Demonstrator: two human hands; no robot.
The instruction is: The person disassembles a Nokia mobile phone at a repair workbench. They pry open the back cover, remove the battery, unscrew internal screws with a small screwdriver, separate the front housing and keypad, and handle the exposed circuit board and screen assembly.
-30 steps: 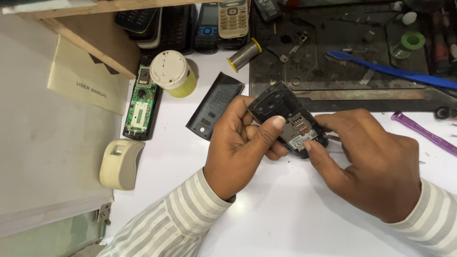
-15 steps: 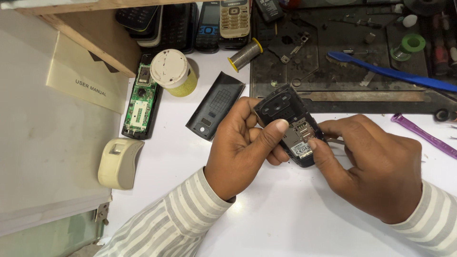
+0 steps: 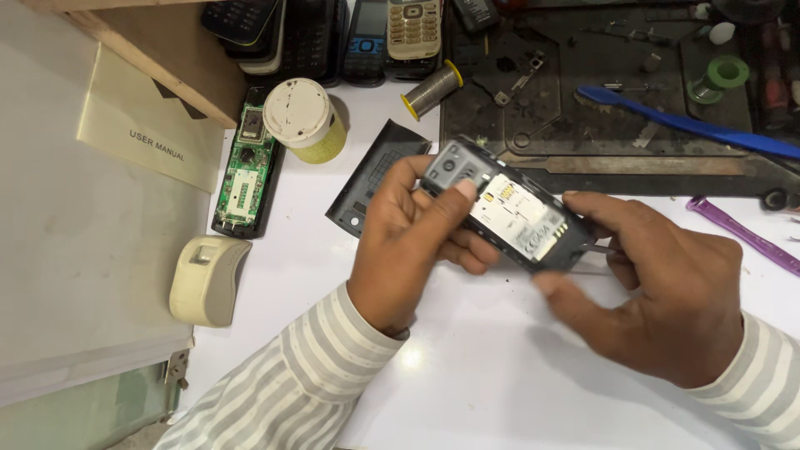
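Raised and turned, one phone [image 3: 508, 212] (back cover off) gripped by both hands' fingers [image 3: 454, 196].

The phone [image 3: 508, 212] is up now, lifted higher over the black back cover [image 3: 367, 179] than a second ago, and it has turned: its open back faces the camera flat, label and contacts in plain sight, where before it was tilted and half buried in fingers. The left hand [image 3: 412, 242] has shifted its grip to the camera end, thumb on top. The right hand [image 3: 658, 283] has slid off the body to the far end, away from the cover, fingertips pinching the edge, a thin tool showing beside them.
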